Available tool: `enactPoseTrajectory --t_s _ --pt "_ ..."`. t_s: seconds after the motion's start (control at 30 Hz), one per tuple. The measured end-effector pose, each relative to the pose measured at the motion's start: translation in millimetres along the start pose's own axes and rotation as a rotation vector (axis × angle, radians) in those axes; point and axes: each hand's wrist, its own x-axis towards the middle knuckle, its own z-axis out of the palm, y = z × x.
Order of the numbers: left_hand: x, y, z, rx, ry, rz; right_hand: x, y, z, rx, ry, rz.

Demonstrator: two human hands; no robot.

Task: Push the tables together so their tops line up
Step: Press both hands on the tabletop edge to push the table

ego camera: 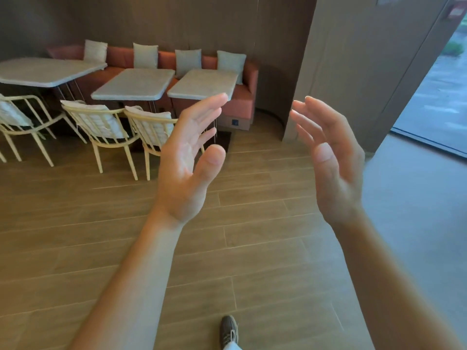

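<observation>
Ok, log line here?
phase: pre-contact | left hand: open, empty | right hand: open, empty | middle table, right table: gap between, untouched

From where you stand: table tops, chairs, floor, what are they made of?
Table tops: pale grey, mottled, matte, thick rounded edges; looks like stone or terrazzo, maybe composite. Chairs: cream slatted frames, thin bars; painted metal or wood, cannot tell. Floor: brown planks with grain and seams; wood or wood-look tile.

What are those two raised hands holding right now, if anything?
Nothing. The left hand and right hand are both open, palms facing each other in the air, well short of the tables by the bench.
</observation>
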Motion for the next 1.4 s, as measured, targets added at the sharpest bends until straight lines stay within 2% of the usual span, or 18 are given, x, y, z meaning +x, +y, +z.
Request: enactPoseTrajectory --t_s 0.2,0.43,0.6,0.7,1.0,1.13,1.3,1.4 --pt "124.4 -108.4 31.9 -0.012 0.041 0.029 111.3 111.4 -18.1 -0.057 -0.011 -0.018" --pt "252.3 -217.9 101.9 -0.155 -0.014 -0.002 207.0 237.7 -75.9 -0.087 0.074 -0.011" --pt "320.5 -307.6 170.5 -0.138 -0.024 -0.030 259.0 349.8 -129.0 -0.077 0.094 -0.024" --pt "358.3 -353.1 212.6 -0.044 -0.036 -0.035 295.6 415.8 -161.9 -0.038 0.084 -0.018" --pt "491.3 -451.0 295.3 0.063 0.065 -0.031 428.2 560.4 -232.7 0.082 -0.024 0.017" --pt "532.2 -514.9 315.1 0.078 0.103 -0.039 473.5 632.2 -240.4 0.138 -0.095 0.009" --pt "599.8 -606.2 332.2 -0.043 0.258 -0.047 543.5 737.5 -240.6 0.180 -0.173 0.014" --pt "656.2 -661.5 349.7 0.025 0.281 -0.063 592.9 795.4 -247.6 0.143 -0.234 0.018"
